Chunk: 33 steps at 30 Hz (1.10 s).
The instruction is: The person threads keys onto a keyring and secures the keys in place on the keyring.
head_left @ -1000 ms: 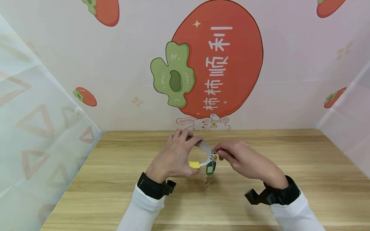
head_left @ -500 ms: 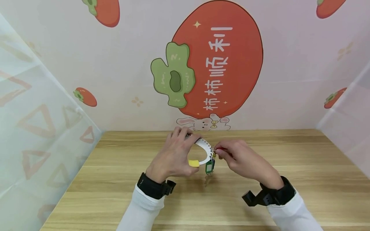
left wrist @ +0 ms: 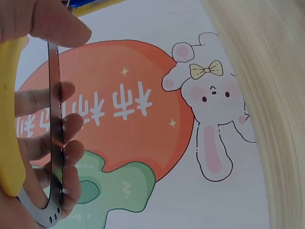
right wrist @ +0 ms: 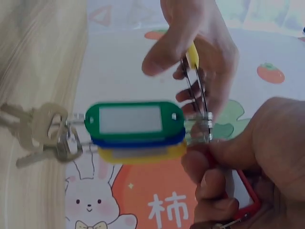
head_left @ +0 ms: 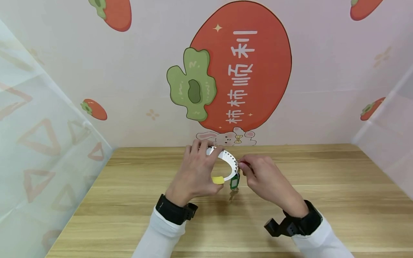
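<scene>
My left hand (head_left: pixel 196 172) grips a flat metal key-carrier ring (head_left: pixel 231 159) by its yellow handle (head_left: pixel 218 180), fingers curled around the loop. Small holes run along the ring's edge. From its right side hang a green key tag (right wrist: pixel 131 119), a blue tag (right wrist: pixel 138 142) and a yellow tag (right wrist: pixel 143 156), with metal keys (right wrist: pixel 50 125) at their ends. Beside the ring's edge, my right hand (head_left: pixel 266 177) pinches a red-framed key tag (right wrist: pixel 238 190) between thumb and fingers. The fingers cover much of it. Whether its clip is through a hole cannot be told.
Both hands are above a wood-grain table (head_left: pixel 135 215). A white printed backdrop (head_left: pixel 135 71) rises at its far edge, and pale sheets (head_left: pixel 42 107) flank the sides. Each wrist wears a black camera strap (head_left: pixel 172 211).
The ring has tilted so that more of its holed face shows to the head camera. My right hand has come slightly left and closer to the ring, still pinching the red tag.
</scene>
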### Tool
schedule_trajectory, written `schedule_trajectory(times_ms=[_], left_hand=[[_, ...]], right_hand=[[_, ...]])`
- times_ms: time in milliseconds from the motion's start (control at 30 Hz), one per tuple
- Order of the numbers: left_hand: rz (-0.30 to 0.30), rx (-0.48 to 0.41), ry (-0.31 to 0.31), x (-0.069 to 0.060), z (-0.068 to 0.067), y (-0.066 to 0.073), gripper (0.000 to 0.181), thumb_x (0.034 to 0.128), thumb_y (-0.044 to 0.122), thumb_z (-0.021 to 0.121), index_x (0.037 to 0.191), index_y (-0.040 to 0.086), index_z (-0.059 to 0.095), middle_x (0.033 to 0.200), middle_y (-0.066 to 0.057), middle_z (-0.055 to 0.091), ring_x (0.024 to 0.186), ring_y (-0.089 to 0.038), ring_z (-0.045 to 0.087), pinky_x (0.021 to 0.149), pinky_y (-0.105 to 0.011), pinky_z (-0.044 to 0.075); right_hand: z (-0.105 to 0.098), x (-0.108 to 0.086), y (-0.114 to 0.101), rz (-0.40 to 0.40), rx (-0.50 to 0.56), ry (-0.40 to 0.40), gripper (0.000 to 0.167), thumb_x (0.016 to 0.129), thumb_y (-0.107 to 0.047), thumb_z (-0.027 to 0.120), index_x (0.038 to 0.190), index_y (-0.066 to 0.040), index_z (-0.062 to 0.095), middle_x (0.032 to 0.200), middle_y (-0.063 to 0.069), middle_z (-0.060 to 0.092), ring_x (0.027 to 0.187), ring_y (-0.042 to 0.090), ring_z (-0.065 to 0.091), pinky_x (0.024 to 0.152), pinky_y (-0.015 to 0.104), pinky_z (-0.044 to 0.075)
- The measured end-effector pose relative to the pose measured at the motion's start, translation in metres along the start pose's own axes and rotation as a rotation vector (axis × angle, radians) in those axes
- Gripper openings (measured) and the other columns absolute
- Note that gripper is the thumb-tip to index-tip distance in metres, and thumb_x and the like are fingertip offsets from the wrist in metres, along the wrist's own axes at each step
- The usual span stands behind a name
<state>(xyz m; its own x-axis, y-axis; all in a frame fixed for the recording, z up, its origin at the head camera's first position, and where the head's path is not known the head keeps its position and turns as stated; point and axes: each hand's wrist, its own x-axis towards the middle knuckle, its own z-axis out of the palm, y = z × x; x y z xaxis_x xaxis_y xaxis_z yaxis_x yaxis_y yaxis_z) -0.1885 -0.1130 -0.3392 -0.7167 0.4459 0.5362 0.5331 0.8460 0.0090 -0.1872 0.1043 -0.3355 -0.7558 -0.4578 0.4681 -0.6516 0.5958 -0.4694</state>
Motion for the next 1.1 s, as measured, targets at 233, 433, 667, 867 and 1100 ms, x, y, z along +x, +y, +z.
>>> schedule_trajectory(times_ms=[233,433,667,867,1100], left_hand=[[-0.007,0.015,0.051,0.000,-0.001,0.001,0.086,0.0526,0.042,0.087,0.130,0.017,0.059,0.124,-0.013,0.052,0.110,-0.033,0.046,0.078,-0.046,0.041],[-0.012,-0.041,0.056,0.000,-0.005,-0.001,0.085,0.0543,0.042,0.089,0.131,0.019,0.059,0.126,-0.013,0.051,0.111,-0.031,0.046,0.081,-0.046,0.040],[-0.021,-0.180,0.013,-0.001,-0.009,-0.005,0.086,0.0542,0.039,0.091,0.132,0.024,0.059,0.129,-0.007,0.050,0.116,-0.029,0.045,0.088,-0.047,0.041],[-0.036,-0.282,-0.028,-0.002,-0.013,-0.004,0.085,0.0573,0.032,0.089,0.136,0.023,0.060,0.128,-0.004,0.051,0.120,-0.027,0.043,0.095,-0.049,0.041],[-0.036,-0.322,-0.055,-0.003,-0.013,-0.004,0.084,0.0593,0.031,0.088,0.138,0.021,0.060,0.123,-0.003,0.052,0.119,-0.027,0.043,0.097,-0.048,0.041]], right_hand=[[0.002,0.001,-0.004,0.029,0.028,0.042,0.010,0.097,-0.001,0.064,0.091,-0.005,0.071,0.067,-0.005,0.051,0.053,0.007,0.042,0.048,0.024,0.038],[-0.003,0.001,0.004,-0.079,0.067,0.023,0.009,0.096,-0.003,0.066,0.100,-0.009,0.072,0.073,-0.008,0.051,0.060,0.007,0.045,0.053,0.024,0.040],[-0.013,0.001,0.014,-0.193,0.197,-0.047,0.016,0.097,0.001,0.063,0.106,-0.008,0.072,0.090,-0.006,0.069,0.075,0.009,0.063,0.068,0.027,0.055],[-0.018,0.000,0.015,-0.224,0.227,-0.069,0.018,0.098,0.004,0.060,0.106,-0.008,0.071,0.095,-0.005,0.069,0.082,0.011,0.066,0.073,0.030,0.057],[-0.017,-0.001,0.014,-0.244,0.190,-0.031,0.018,0.096,0.003,0.064,0.099,-0.012,0.072,0.084,-0.011,0.061,0.071,0.007,0.055,0.063,0.025,0.050]])
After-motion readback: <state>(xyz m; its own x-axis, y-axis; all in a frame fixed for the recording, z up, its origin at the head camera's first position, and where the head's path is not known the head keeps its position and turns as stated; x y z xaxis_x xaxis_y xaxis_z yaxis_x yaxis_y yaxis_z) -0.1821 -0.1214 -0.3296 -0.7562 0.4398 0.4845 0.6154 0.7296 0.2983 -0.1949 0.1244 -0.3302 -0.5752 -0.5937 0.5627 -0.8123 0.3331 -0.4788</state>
